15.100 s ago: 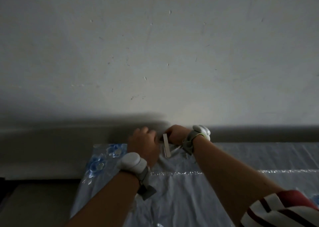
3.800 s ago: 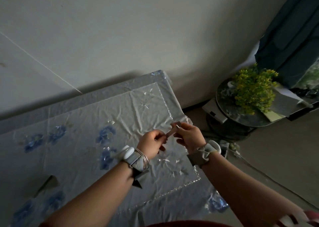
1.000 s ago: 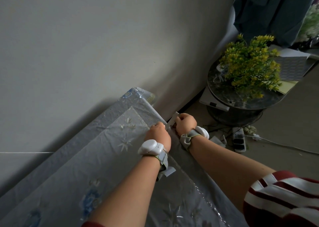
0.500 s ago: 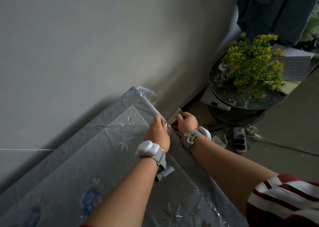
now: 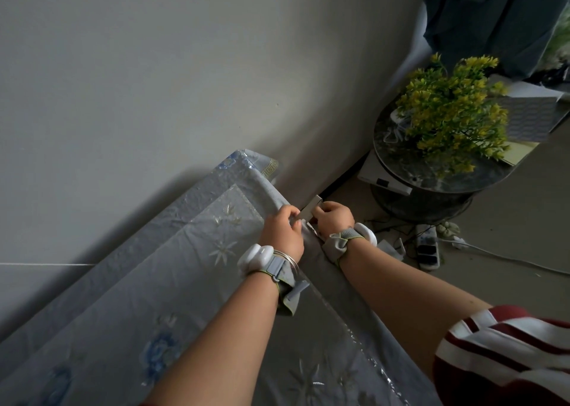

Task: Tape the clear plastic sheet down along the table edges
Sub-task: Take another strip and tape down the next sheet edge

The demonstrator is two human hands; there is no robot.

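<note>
The clear plastic sheet (image 5: pixel 197 270) lies over a flowered cloth on the table and hangs over its right edge (image 5: pixel 271 195). My left hand (image 5: pixel 282 232) rests on that edge with its fingertips curled over the sheet. A short strip of pale tape (image 5: pixel 311 206) sticks out just past the edge, pinched by the fingers of my right hand (image 5: pixel 334 217). The two hands nearly touch. The lower end of the strip is hidden between them.
A wall runs close behind the table. To the right stands a round dark side table (image 5: pixel 431 171) with a yellow-green plant (image 5: pixel 453 112). A power strip (image 5: pixel 427 245) and cables lie on the floor below. A dark curtain (image 5: pixel 493 16) hangs at top right.
Both hands have stayed at the table's right edge. The left hand slid slightly along the edge and curled over it; the tape strip sits lower, closer to the sheet.
</note>
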